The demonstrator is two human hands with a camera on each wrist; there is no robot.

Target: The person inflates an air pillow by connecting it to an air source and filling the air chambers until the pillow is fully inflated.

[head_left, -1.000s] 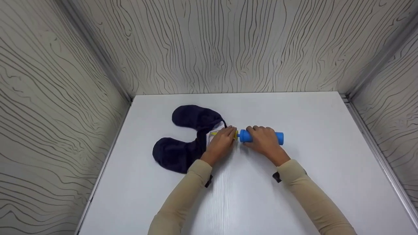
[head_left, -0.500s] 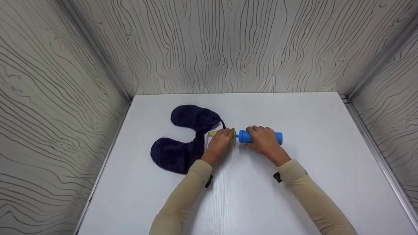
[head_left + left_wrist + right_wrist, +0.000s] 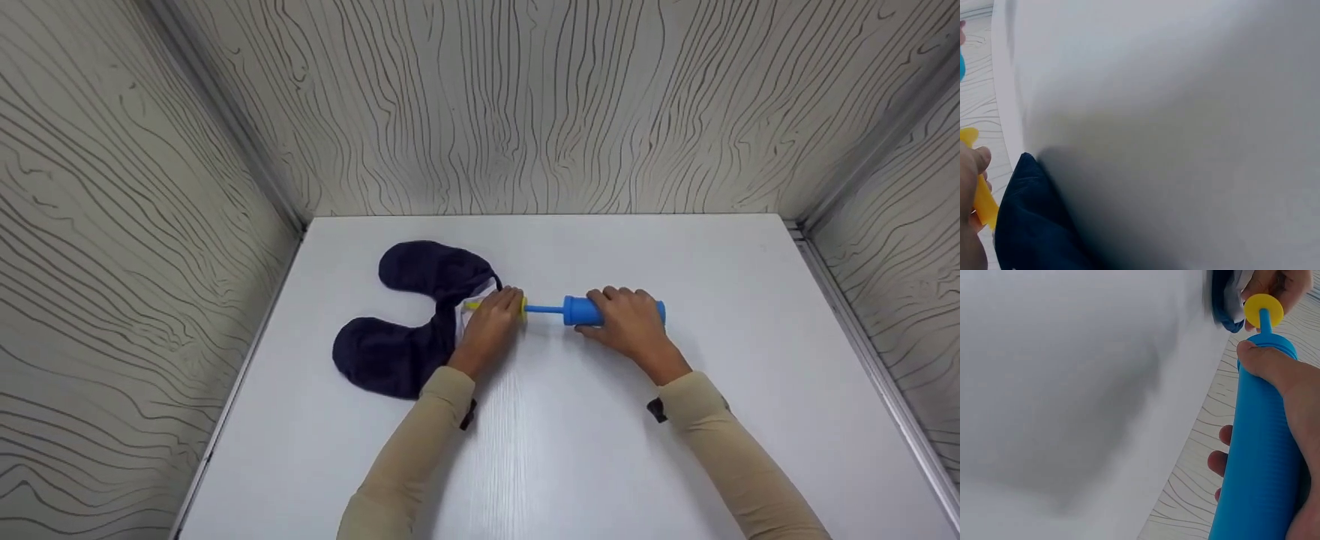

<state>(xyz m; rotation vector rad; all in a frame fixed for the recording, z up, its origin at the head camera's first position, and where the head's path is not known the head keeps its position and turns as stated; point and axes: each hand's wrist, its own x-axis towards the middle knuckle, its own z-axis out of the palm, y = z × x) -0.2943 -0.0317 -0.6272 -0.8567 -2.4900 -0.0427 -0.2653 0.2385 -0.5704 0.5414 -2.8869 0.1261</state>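
Pump barrel (image 3: 1258, 439) clasped within right hand (image 3: 631, 324), both ends protruding — left hand (image 3: 491, 322) gripping yellow handle (image 3: 985, 206).

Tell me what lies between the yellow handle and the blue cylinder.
A thin blue rod, joining the yellow handle to the blue cylinder; the head view shows it plainly.

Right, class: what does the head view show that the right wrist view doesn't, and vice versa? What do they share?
Only the head view: both lobes of the dark pillow and two sleeves.

Only the right wrist view: the round face of the yellow disc and fingertips of the right hand beyond the pump.

Both: the left hand, right hand, pump, its rod, part of the pillow, table and patterned wall.
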